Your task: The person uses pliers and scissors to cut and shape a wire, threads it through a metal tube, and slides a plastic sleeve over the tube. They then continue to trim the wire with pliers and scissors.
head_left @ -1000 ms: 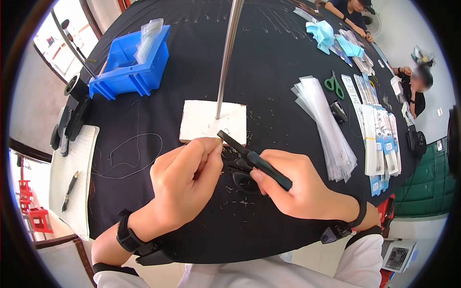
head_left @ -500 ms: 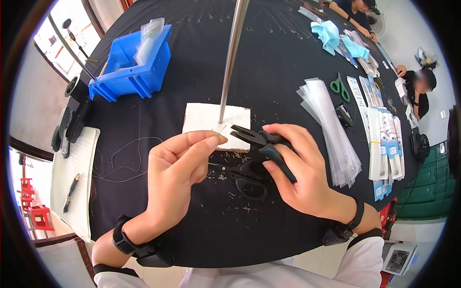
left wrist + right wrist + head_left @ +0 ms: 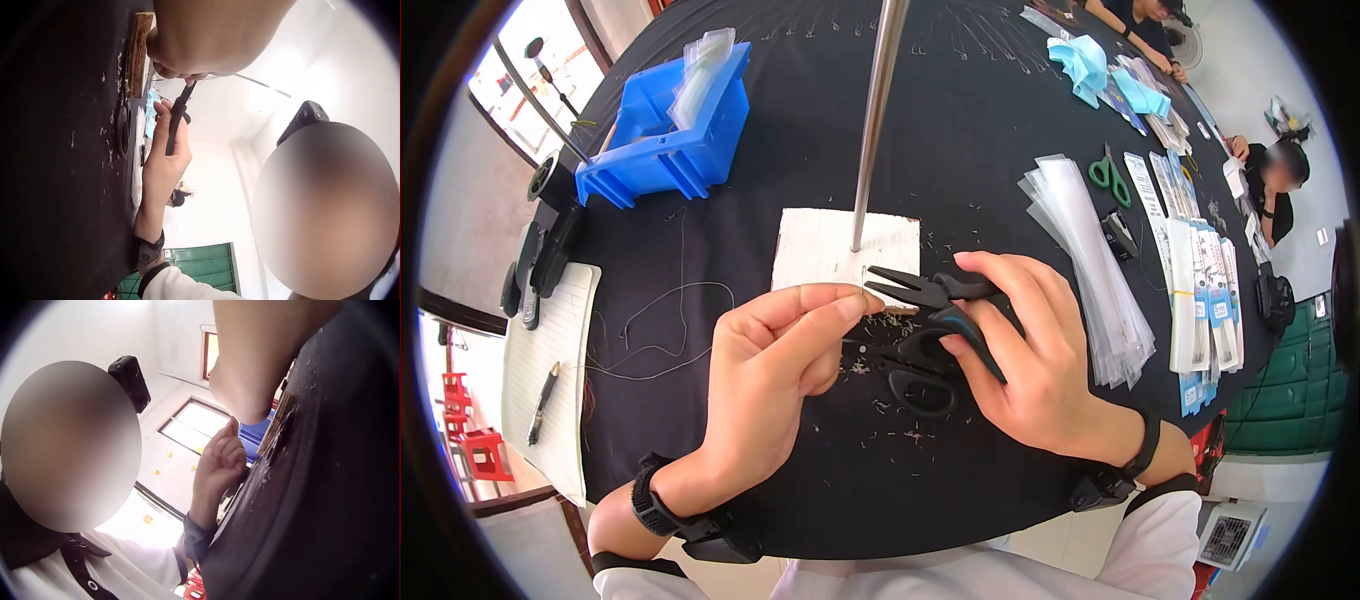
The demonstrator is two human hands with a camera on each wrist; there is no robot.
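Observation:
My left hand (image 3: 775, 350) pinches a small thin wire-like piece (image 3: 864, 275) between thumb and forefinger; most of it is hidden by the fingertips. Dark-handled pliers (image 3: 935, 292) are in my right hand (image 3: 1040, 365), their jaws parted and pointing left, tips just above the left fingertips. In the left wrist view the pliers (image 3: 177, 119) reach toward the left fingers. Behind both hands, a white board (image 3: 815, 240) carries an upright metal rod (image 3: 874, 120). Black scissors (image 3: 925, 395) lie on the cloth below the pliers.
Small clippings (image 3: 915, 435) are scattered on the black cloth. A blue bin (image 3: 670, 165), a notebook (image 3: 560, 340) with a pen (image 3: 544, 402) and a loose line (image 3: 665, 290) are at left. Clear sleeves (image 3: 1090, 280), green scissors (image 3: 1110, 180) and packets (image 3: 1200, 300) lie at right.
The left hand has turned so thumb and forefinger show. The pliers swung from a steep slant to nearly level, their jaws parting, then came back left toward the left fingertips.

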